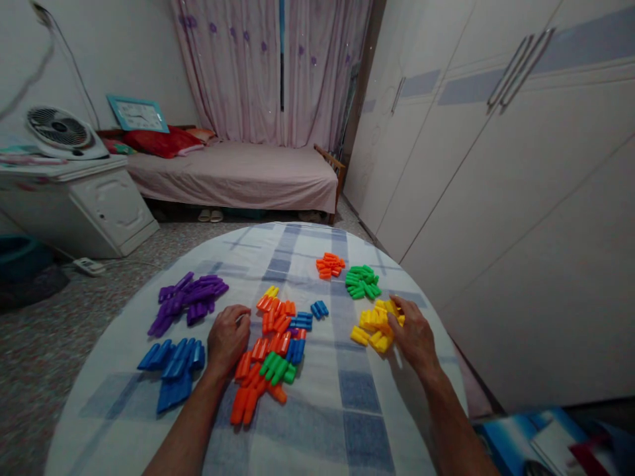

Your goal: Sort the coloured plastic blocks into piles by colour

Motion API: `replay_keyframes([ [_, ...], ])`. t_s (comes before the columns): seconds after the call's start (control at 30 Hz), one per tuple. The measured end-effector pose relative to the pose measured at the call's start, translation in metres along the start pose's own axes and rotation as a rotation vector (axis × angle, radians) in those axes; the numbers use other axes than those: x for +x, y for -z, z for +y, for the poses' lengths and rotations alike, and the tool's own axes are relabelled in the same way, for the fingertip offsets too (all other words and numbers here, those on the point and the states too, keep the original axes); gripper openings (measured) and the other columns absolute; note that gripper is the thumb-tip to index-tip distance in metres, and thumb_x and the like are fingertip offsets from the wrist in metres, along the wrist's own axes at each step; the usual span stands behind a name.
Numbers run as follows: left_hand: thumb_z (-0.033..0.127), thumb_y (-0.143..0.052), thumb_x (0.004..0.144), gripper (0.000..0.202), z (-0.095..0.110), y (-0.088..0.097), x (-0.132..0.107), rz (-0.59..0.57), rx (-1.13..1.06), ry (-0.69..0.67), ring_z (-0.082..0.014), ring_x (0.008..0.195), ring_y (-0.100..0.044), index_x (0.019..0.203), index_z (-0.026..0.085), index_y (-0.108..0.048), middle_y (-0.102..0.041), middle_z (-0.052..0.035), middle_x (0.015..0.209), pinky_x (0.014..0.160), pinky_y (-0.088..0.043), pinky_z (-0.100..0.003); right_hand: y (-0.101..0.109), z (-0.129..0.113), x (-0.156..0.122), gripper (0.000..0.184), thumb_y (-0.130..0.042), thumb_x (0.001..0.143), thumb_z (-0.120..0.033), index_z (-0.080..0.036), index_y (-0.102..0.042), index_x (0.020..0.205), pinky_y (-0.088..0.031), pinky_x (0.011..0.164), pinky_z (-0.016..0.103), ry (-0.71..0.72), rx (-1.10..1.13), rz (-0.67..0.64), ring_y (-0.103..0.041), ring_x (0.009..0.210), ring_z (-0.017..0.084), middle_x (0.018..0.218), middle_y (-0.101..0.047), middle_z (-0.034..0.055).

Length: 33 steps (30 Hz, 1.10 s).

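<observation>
My left hand (229, 338) rests on the table, fingers loosely bent and a gap at the thumb, with nothing seen in it. Just right of it lies a mixed cluster of mostly orange plastic pieces (272, 324), with green pieces (276, 365) on top and blue pieces (296, 350) at its right edge. Over the yellow plastic pieces (373, 324), my right hand (413, 330) has its thumb and fingers around one at the pile's right side; its other fingertips are hidden. Left of my left hand are purple pieces (191, 297) and blue pieces (176, 363).
The round table (307, 443) wears a checked cloth. Green pieces (363, 282), small orange pieces (330, 265) and a few blue pieces (320, 309) lie farther back. A bed (238, 172) stands beyond, a wardrobe (496, 231) at right, a cabinet with a fan (62, 132) at left.
</observation>
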<state>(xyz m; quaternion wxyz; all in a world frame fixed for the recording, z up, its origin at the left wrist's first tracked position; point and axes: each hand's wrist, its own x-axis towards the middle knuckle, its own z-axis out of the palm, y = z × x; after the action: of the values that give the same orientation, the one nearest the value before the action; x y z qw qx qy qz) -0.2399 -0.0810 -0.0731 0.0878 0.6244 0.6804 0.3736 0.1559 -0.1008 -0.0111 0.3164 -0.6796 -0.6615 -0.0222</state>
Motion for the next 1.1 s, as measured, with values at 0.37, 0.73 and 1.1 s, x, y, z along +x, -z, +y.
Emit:
replay_keyframes([
  [0.37,0.031,-0.041,0.082,0.027,-0.003,-0.001,0.000,0.015,-0.009,-0.013,-0.0235,0.095,-0.059,0.087,0.020,-0.065,-0.067,-0.0071,0.097,0.089,-0.045,-0.038,-0.007,0.014,-0.010,0.030,-0.042,0.089,-0.025,-0.019,-0.061,0.111,-0.043,0.085,0.041,-0.022,-0.283,-0.072,-0.053,0.106,0.027,0.117,-0.061,0.0122],
  [0.73,0.027,-0.041,0.082,0.026,0.006,0.001,-0.002,0.017,-0.019,0.003,-0.0224,0.096,-0.058,0.088,0.019,-0.065,-0.066,-0.0070,0.096,0.090,-0.044,-0.037,-0.067,-0.107,0.046,0.036,-0.050,0.084,-0.015,-0.017,-0.059,0.119,-0.040,0.101,0.036,0.451,0.179,-0.355,-0.052,0.115,0.021,0.123,-0.060,0.0097],
  [1.1,0.024,-0.042,0.083,0.023,0.008,0.002,-0.001,0.035,-0.037,0.007,-0.0216,0.094,-0.058,0.087,0.020,-0.064,-0.066,-0.0064,0.095,0.088,-0.045,-0.036,-0.146,-0.186,0.078,0.045,-0.044,0.087,-0.011,-0.027,-0.055,0.127,-0.042,0.096,0.038,0.699,0.034,-0.683,-0.050,0.121,0.020,0.132,-0.058,0.0026],
])
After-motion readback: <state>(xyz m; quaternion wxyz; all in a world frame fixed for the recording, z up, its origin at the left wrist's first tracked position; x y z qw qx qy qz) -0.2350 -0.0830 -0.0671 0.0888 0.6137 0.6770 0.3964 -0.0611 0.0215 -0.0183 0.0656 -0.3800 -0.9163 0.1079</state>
